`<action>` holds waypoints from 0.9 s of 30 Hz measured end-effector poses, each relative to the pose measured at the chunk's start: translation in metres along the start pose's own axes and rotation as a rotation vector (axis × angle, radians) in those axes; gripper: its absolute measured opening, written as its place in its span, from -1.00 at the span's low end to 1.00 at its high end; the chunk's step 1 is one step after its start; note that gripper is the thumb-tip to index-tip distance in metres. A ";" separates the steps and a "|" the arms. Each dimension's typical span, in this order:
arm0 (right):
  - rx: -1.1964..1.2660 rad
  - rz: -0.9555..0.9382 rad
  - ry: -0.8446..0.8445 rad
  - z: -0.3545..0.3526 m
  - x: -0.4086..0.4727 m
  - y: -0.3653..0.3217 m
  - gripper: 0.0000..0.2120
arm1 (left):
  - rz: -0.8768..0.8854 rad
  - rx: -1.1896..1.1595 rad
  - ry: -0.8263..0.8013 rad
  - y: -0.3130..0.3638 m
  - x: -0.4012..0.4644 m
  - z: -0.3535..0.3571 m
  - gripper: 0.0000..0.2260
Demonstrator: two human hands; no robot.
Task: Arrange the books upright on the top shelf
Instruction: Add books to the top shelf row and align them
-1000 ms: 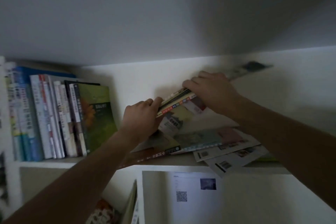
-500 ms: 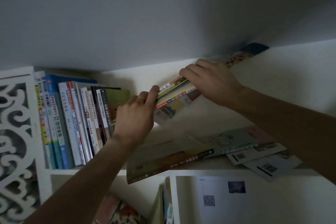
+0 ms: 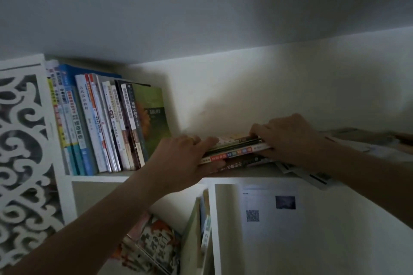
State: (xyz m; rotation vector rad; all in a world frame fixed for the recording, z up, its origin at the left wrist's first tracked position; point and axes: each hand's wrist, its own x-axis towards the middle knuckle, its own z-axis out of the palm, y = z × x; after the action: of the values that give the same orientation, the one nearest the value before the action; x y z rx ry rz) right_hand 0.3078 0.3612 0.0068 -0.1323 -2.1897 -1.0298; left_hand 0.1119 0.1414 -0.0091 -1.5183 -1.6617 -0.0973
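Several thin books [image 3: 234, 148] are lying flat in a stack on the top shelf [image 3: 100, 178], gripped between both hands: the left hand [image 3: 178, 158] is clutching the spine end, the right hand [image 3: 283, 138] is clamping the other. Left of the left hand, upright books [image 3: 107, 123] are standing; loose booklets [image 3: 312, 176] are lying beneath the right wrist.

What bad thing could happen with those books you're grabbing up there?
1. Both hands, left hand and right hand, grip several thin books at once; one might slip out.
2. The loose booklets stick out past the top shelf edge and could get knocked off.
3. The upright row leans, with the green book unsupported; it may topple.
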 end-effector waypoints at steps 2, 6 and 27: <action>0.005 -0.012 0.014 0.000 -0.001 0.005 -0.60 | 0.010 0.019 -0.013 0.004 0.002 0.005 -0.13; 0.152 0.063 -0.180 -0.016 0.010 0.008 -0.39 | 0.008 0.022 0.000 -0.004 0.015 0.009 -0.14; -0.092 0.004 -0.059 -0.012 0.012 0.026 -0.55 | -0.291 -0.222 0.115 0.035 0.033 0.037 -0.08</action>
State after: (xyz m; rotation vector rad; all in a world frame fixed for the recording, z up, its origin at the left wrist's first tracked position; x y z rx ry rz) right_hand 0.3147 0.3674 0.0363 -0.2105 -2.1942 -1.1378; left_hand 0.1257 0.1972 -0.0278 -1.3904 -1.8144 -0.5307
